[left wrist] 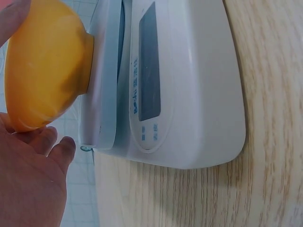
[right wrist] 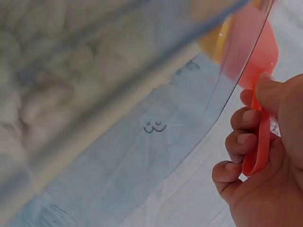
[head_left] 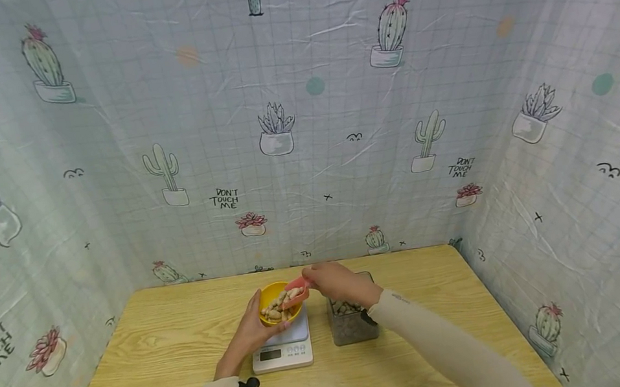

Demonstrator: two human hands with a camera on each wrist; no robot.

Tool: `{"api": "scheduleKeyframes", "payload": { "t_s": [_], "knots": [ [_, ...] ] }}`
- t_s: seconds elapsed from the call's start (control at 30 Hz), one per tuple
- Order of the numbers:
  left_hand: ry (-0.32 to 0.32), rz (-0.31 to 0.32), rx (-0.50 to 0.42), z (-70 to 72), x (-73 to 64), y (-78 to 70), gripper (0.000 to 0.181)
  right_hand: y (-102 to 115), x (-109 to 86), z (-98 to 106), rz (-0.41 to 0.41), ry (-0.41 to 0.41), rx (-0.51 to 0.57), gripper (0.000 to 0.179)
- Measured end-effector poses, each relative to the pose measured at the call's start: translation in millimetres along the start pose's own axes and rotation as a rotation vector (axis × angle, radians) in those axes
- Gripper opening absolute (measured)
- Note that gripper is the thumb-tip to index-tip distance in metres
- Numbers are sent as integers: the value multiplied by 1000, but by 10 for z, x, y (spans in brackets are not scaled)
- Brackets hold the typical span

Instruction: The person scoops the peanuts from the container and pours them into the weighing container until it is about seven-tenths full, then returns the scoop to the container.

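Observation:
A yellow bowl (head_left: 265, 296) with peanuts in it stands on the platform of a white kitchen scale (head_left: 284, 356). My left hand (head_left: 252, 326) grips the bowl, thumb at its near side and fingers round the left side. In the left wrist view the bowl's foot (left wrist: 87, 64) meets the scale platform. My right hand (head_left: 340, 281) holds a pink-red scoop (head_left: 297, 283) by its handle. The scoop, loaded with peanuts, is tilted over the bowl's right side. In the right wrist view, fingers curl round the scoop's handle (right wrist: 262, 146).
A clear plastic container (head_left: 355, 332) with peanuts stands right of the scale, partly under my right forearm. Both rest on a wood-grain table (head_left: 186, 327). A cactus-print curtain (head_left: 307, 174) hangs behind and along both sides.

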State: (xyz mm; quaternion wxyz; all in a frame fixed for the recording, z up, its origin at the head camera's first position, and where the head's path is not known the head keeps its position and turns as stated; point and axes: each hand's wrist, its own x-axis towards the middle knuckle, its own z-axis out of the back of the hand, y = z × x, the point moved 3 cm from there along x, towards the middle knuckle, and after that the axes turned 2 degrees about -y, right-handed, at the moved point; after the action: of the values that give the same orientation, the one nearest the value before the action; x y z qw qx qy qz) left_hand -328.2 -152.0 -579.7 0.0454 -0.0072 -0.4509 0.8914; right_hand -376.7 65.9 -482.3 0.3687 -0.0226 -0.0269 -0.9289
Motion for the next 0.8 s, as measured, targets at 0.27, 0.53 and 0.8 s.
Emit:
{"api": "scheduleKeyframes", "payload": {
  "t_s": [0.27,0.53,0.8],
  "knots": [
    [-6,-6,-3,-17,-15,15,120,103,89,107,84,7,-208,17],
    [-3,0,-18,-25,-13,19,120,195,91,355,81,25,-325,30],
    [-3,-2,-22,-21,-29,8,119,104,-43,443,70,-41,-225,24]
  ]
}}
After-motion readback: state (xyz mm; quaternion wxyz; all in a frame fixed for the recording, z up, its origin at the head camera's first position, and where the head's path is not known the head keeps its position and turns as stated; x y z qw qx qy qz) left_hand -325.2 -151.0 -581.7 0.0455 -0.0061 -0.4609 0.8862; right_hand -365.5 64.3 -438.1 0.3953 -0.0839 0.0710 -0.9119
